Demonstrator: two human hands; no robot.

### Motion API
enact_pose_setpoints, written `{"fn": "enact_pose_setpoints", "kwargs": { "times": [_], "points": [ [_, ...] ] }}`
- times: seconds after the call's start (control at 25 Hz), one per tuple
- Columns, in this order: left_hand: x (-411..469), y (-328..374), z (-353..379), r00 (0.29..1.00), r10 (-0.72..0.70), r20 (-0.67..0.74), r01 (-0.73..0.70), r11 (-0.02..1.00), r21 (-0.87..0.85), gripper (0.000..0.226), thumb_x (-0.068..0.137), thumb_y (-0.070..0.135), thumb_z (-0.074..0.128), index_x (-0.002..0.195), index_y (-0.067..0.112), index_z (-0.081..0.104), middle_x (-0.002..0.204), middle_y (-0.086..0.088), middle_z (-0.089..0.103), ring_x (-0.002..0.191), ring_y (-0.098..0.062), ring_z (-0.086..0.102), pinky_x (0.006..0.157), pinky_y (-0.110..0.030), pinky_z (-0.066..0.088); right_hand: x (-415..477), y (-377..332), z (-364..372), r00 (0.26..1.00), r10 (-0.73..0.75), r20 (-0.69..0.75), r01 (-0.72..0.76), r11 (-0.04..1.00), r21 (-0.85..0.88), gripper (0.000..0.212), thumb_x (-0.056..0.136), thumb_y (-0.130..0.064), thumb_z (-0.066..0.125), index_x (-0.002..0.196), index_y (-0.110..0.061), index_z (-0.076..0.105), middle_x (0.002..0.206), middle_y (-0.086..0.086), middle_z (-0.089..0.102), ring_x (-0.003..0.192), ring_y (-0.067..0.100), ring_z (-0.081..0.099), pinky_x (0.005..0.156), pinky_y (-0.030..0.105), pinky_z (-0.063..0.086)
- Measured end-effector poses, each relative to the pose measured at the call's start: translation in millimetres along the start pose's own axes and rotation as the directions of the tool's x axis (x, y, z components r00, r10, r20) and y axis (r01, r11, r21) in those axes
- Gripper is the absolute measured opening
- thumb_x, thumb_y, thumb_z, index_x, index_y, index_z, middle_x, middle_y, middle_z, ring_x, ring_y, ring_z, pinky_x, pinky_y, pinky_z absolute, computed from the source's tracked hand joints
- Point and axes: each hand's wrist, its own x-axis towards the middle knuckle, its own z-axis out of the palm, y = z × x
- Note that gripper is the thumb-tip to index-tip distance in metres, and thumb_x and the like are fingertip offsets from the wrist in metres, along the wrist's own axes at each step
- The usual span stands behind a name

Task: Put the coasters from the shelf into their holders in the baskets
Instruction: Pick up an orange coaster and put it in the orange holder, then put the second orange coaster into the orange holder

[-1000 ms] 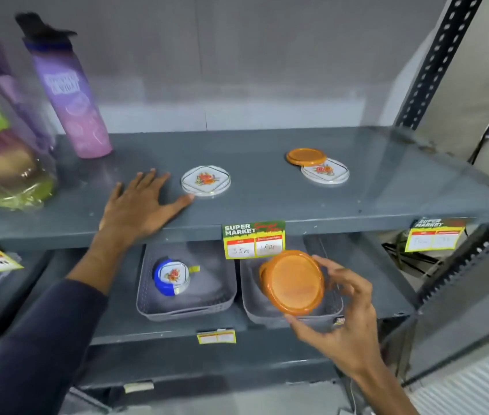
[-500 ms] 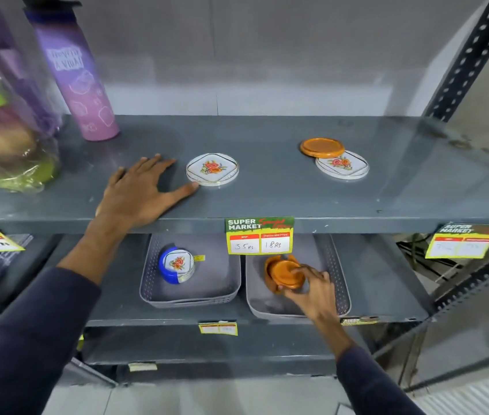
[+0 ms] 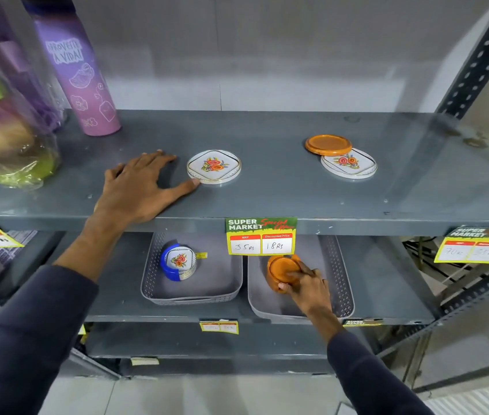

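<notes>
A person's right hand (image 3: 306, 287) grips a smooth round orange coaster holder (image 3: 282, 272) inside the right-hand grey perforated plastic basket (image 3: 340, 280), below the grey metal shelf (image 3: 267, 193).

On that shelf the left hand (image 3: 138, 187) lies flat, fingers spread, thumb touching a glossy round white floral coaster (image 3: 213, 166). Further right, a round orange coaster (image 3: 328, 144) overlaps another white floral coaster (image 3: 349, 164). The slick holder could tip if released carelessly.
</notes>
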Motion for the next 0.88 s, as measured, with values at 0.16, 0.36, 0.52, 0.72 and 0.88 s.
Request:
{"fn": "enact_pose_setpoints", "kwargs": {
  "times": [0.16,0.36,0.52,0.72,0.88],
  "points": [
    [-0.3,-0.7,-0.1,1.000,-0.001,0.008,0.001,1.000,-0.001,0.091,0.073,0.094,0.032,0.145,0.040,0.042,0.161,0.009,0.035,0.149,-0.017,0.029,0.117,-0.051,0.018,-3.0,-0.2,-4.3,0.998,-0.017,0.059,0.018,1.000,-0.020,0.064,0.090,-0.065,0.057,0.147,-0.039,0.047,0.162,-0.013,0.034,0.132,0.029,0.043,0.107,0.046,0.040],
    [-0.9,0.2,-1.2,1.000,-0.003,0.014,0.003,1.000,0.002,0.090,0.075,0.092,0.034,0.147,0.037,0.041,0.162,0.008,0.034,0.149,-0.018,0.028,0.118,-0.051,0.018,-24.8,-14.3,-37.6,0.977,-0.105,-0.185,0.124,0.988,0.091,0.074,0.089,-0.080,0.029,0.145,-0.037,0.050,0.159,-0.004,0.038,0.138,0.026,0.046,0.104,0.046,0.052],
    [-2.2,-0.5,-0.4,0.999,0.010,0.047,-0.011,1.000,0.012,0.098,0.074,0.093,0.027,0.151,0.034,0.036,0.164,0.004,0.028,0.152,-0.020,0.023,0.121,-0.051,0.016,-74.4,-32.7,-77.1,0.775,-0.239,-0.585,0.416,0.890,0.189,0.034,0.096,-0.044,0.063,0.124,-0.026,0.068,0.130,-0.013,0.060,0.113,0.017,0.063,0.090,0.043,0.058],
    [-2.5,-0.4,0.8,0.997,0.020,0.077,-0.023,0.999,0.035,0.107,0.070,0.095,0.016,0.156,0.032,0.029,0.167,0.002,0.022,0.153,-0.020,0.018,0.123,-0.050,0.013,-121.4,-70.1,-148.4,0.390,-0.202,-0.898,0.631,0.769,0.101,0.030,0.096,-0.031,0.068,0.104,-0.003,0.076,0.099,0.004,0.069,0.076,0.016,0.064,0.077,0.016,0.051],
    [-2.0,-1.1,0.2,0.996,0.023,0.089,-0.027,0.999,0.046,0.104,0.073,0.094,0.015,0.157,0.033,0.025,0.167,0.003,0.019,0.154,-0.019,0.015,0.123,-0.049,0.011,-109.0,-98.7,-207.5,0.351,-0.158,-0.923,0.636,0.764,0.111,0.028,0.089,-0.019,0.077,0.112,-0.004,0.072,0.097,0.006,0.066,0.072,0.015,0.057,0.070,0.016,0.047]
  ]
}}
